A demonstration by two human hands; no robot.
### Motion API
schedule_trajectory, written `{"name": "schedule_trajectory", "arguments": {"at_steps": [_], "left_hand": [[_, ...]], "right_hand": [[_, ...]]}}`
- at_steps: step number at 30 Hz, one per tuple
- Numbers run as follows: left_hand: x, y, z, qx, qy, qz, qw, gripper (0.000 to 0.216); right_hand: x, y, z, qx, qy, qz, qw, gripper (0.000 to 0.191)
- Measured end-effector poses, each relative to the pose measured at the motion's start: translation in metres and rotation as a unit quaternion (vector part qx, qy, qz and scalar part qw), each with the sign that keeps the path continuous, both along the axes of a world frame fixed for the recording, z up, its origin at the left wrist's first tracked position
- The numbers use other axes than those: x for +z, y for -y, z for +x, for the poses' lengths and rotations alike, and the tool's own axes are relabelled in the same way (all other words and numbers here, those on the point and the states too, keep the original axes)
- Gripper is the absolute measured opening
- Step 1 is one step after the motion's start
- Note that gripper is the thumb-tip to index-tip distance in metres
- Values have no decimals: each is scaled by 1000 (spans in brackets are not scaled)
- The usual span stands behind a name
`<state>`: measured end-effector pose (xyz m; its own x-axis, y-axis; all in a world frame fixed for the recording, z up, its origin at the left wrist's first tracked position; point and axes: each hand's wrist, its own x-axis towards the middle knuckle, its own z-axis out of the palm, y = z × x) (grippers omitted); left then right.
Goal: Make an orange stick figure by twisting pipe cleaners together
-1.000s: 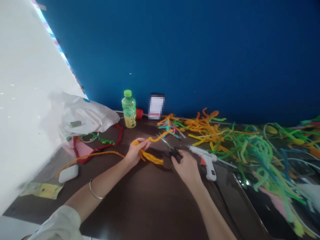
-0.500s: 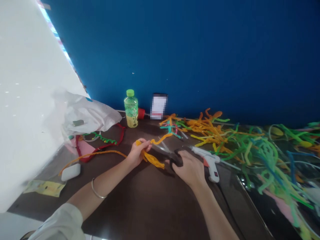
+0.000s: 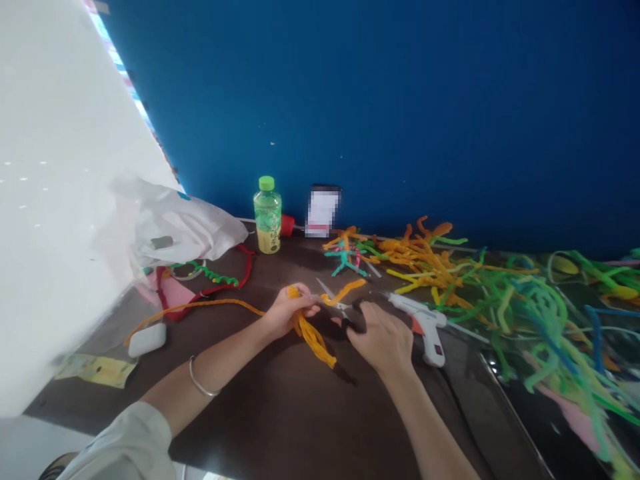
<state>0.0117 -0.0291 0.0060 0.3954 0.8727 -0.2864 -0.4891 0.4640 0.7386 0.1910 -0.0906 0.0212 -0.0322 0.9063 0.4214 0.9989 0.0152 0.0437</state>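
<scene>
A folded bundle of orange yarn (image 3: 315, 340) is pinched in my left hand (image 3: 287, 312), its loose strands hanging toward the front right. One long orange strand trails off to the left across the table. My right hand (image 3: 383, 337) grips the scissors (image 3: 342, 308) by their black handles, blades apart and pointing at my left fingers. A short orange strand (image 3: 350, 291) lies at the blades near my left fingertips; whether it still joins the bundle I cannot tell.
Beside my right hand lies a white glue gun (image 3: 425, 327), its cord running forward. Tangled coloured fuzzy stems (image 3: 525, 307) cover the right side. Behind stand a green-capped bottle (image 3: 268, 217) and a phone (image 3: 323, 212). A white case (image 3: 147, 340) and plastic bag (image 3: 195, 223) are left.
The scissor blades have spread apart around the orange strand. My left hand has shifted slightly right and the bundle hangs lower. The short strand's free end has moved right.
</scene>
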Motion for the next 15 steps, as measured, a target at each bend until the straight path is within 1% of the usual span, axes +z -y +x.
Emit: {"name": "schedule_trajectory", "arguments": {"at_steps": [8, 15], "left_hand": [[3, 3, 4, 14, -5, -16, 1000, 35], [6, 4, 6, 30, -19, -29, 999, 32]], "right_hand": [[-2, 0, -2, 3, 15, 0, 1000, 26], [-6, 0, -1, -3, 50, 30, 998, 27]]}}
